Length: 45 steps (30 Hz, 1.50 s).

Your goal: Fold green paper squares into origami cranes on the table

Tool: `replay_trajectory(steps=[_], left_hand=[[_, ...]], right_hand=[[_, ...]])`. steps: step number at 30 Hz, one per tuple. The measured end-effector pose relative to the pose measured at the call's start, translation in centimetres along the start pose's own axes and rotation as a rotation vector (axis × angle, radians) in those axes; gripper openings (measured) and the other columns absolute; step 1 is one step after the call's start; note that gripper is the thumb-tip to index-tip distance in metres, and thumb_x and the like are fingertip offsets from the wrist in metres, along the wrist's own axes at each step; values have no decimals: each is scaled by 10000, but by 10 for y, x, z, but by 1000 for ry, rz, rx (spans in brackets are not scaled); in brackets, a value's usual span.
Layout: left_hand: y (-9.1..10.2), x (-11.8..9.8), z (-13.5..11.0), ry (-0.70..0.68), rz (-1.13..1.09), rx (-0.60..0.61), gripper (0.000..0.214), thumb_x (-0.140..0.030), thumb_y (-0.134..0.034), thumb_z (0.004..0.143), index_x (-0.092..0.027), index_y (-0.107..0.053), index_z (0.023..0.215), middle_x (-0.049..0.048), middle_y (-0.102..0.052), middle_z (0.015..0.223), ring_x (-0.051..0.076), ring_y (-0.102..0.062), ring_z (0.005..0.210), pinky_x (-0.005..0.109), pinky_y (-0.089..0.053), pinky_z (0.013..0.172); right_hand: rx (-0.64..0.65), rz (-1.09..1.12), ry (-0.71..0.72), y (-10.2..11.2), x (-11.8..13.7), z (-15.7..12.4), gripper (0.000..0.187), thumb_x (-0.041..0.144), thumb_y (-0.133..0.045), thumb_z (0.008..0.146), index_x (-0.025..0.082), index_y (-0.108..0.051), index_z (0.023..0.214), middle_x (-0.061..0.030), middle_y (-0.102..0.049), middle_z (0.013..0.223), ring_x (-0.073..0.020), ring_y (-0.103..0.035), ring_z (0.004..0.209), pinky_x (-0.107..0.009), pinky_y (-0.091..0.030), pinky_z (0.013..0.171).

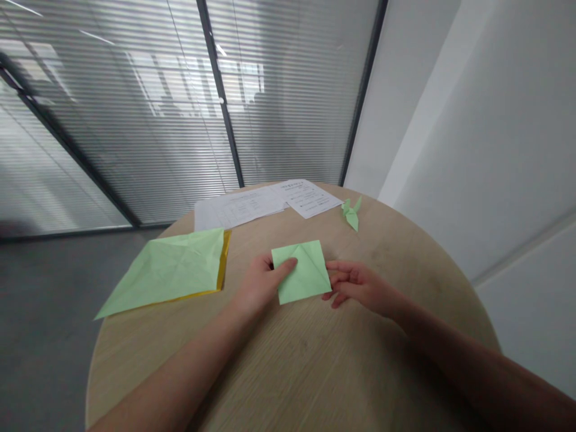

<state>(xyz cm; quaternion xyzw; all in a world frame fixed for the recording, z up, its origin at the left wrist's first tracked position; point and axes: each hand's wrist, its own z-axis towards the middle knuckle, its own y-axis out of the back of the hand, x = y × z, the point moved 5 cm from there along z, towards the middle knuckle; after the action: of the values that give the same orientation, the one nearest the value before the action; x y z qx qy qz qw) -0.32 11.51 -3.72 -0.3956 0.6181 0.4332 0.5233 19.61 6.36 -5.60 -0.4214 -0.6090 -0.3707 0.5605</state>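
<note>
A small folded square of light green paper [306, 277] is held above the table, with crease lines running across its face. My left hand [269, 275] grips its left side, the thumb lying on top and the other fingers hidden beneath. At the right edge of the paper is my right hand [353, 282], its fingers apart and slightly curled. Those fingertips are close to the edge or just behind it; whether they touch it I cannot tell.
A folded green origami crane [351, 213] stands at the back right of the round wooden table [315, 372]. Printed sheets [243, 207] lie at the far edge. To the left, a larger creased green sheet [180, 264] rests over something yellow [224, 261].
</note>
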Motion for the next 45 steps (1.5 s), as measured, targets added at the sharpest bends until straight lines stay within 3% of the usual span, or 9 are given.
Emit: replay_trajectory(steps=[4,10,17,24,28,33,37,41,45], left_hand=[[-1,-4,-3,-2,37,-6,363,-446,-690,794,-149,-757,992,125,-776,1009,255,-718,809,325,-553,659],[-1,-4,-2,-15,26,-6,368,-451,-689,786,-140,-756,972,123,-775,993,243,-711,786,319,-546,656],[-1,-4,-2,-22,-20,-1,369,-453,-706,784,-142,-757,978,128,-773,1007,236,-709,781,320,-544,666],[-2,-6,-3,-16,-30,-7,386,-451,-698,787,-141,-756,1010,130,-771,1027,239,-713,803,312,-545,664],[-5,-4,-3,-16,10,28,338,-429,-694,794,-157,-765,982,110,-778,992,225,-708,771,312,-548,666],[-8,-3,-3,-13,56,81,300,-424,-684,804,-162,-769,926,96,-781,940,216,-696,727,312,-543,650],[-8,-2,-3,-25,90,96,307,-434,-685,808,-161,-765,924,99,-779,936,219,-691,733,314,-543,651],[-7,0,-1,-20,67,92,313,-436,-694,799,-156,-758,922,100,-775,917,218,-684,726,320,-544,651],[-4,2,0,6,27,50,304,-422,-700,783,-153,-748,914,96,-770,884,207,-672,689,308,-529,619]], right_hand=[[-93,-15,-32,6,-3,2,416,407,-672,823,183,-661,1174,-71,-720,911,-182,-708,768,-291,-600,616],[-28,-86,-87,3,-17,4,426,561,-714,784,145,-646,847,-66,-705,800,-137,-652,606,-259,-560,519],[-23,-65,-101,3,-16,4,385,499,-767,750,144,-674,867,-49,-712,766,-113,-633,556,-235,-542,509],[-41,-35,-81,3,-6,2,313,404,-757,749,160,-695,934,-57,-704,859,-164,-685,769,-275,-585,633],[-98,-22,-36,3,-2,4,381,484,-687,804,186,-674,1041,-58,-685,901,-177,-686,800,-282,-596,622],[-153,-157,-3,1,-8,7,432,608,-664,806,178,-623,809,-24,-653,722,-142,-650,608,-260,-561,552],[-185,-198,-10,0,-7,6,471,639,-591,852,179,-632,765,-21,-648,674,-115,-615,539,-233,-534,518],[-127,-149,5,-2,-2,4,466,632,-642,821,172,-625,747,-18,-652,687,-106,-614,537,-230,-536,525],[-15,-63,-6,-3,-4,3,407,543,-732,781,154,-672,882,-42,-699,754,-136,-659,625,-252,-557,572]])
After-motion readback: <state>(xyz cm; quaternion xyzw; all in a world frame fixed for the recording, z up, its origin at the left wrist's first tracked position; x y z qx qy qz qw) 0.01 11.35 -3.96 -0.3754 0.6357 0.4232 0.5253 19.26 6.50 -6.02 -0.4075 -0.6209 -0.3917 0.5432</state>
